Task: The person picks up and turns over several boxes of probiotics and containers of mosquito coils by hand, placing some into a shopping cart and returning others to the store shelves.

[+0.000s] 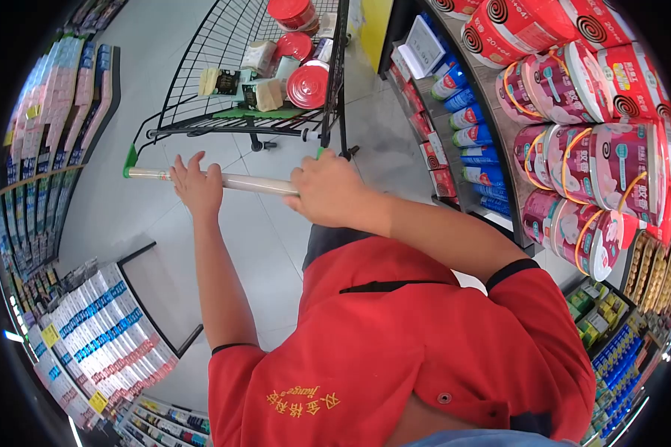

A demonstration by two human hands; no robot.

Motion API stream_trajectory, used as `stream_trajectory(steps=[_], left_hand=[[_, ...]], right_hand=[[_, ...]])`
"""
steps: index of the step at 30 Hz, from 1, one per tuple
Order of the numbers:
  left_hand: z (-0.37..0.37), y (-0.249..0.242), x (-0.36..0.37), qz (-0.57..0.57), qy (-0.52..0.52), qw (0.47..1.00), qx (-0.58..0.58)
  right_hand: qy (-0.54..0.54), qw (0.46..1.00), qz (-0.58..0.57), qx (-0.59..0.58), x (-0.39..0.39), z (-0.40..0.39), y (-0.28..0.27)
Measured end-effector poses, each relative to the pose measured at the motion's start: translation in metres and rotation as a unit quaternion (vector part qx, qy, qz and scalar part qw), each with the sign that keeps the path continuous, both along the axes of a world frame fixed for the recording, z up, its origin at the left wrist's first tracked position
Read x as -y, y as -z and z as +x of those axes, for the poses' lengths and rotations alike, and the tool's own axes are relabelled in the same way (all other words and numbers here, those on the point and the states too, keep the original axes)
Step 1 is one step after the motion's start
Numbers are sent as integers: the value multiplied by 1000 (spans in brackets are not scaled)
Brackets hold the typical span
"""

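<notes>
A shopping cart [194, 134] with a black wire basket stands in front of me, its pale handle [250, 183] running across at waist height. My right hand [329, 190] is wrapped round the handle near its right end. Toward the left end, my left hand [196, 185] rests against the handle with its fingers stretched out and apart. Inside the basket lie red-lidded tubs [307, 87], a pale wrapped packet [259, 56], a dark-and-cream packet [265, 95] and other small goods, partly overlapping.
Close on my right, a curved shelf holds red and purple tubs [585, 164], with blue cans [473, 137] and a price sign [425, 46] beside them. Boxed goods [56, 86] line the left shelf. White boxes [101, 320] are stacked at lower left. Pale floor tiles [257, 253] run between.
</notes>
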State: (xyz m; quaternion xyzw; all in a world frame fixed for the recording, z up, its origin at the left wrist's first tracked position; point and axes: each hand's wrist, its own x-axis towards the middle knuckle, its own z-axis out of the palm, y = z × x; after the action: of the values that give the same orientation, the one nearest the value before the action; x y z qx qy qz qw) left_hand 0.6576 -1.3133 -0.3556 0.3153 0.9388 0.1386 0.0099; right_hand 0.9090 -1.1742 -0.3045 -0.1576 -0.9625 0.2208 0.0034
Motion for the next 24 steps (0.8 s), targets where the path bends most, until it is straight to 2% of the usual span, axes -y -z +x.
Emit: stream_trajectory(steps=[1,5,7,11,16,24], left_hand=[[2,-3,3,-9,-37,999,-16],[-24,-1,39,-66,-26,997,-12],[-41,5,59,-92,-23,995,-15],[-70,3,92,-131,-47,990,-11],[-88,5,132,-155,-54,986,-6],[-80,5,184,-112,-43,993,15]], right_hand=[[-18,1000,-8,-16,8,-1,1],[-89,995,-46,20,32,-4,-6],[-156,962,-207,89,44,-10,-8],[-252,938,-226,76,66,-38,-4],[-338,906,-216,135,99,-65,-14],[-389,865,-242,207,144,-84,-15]])
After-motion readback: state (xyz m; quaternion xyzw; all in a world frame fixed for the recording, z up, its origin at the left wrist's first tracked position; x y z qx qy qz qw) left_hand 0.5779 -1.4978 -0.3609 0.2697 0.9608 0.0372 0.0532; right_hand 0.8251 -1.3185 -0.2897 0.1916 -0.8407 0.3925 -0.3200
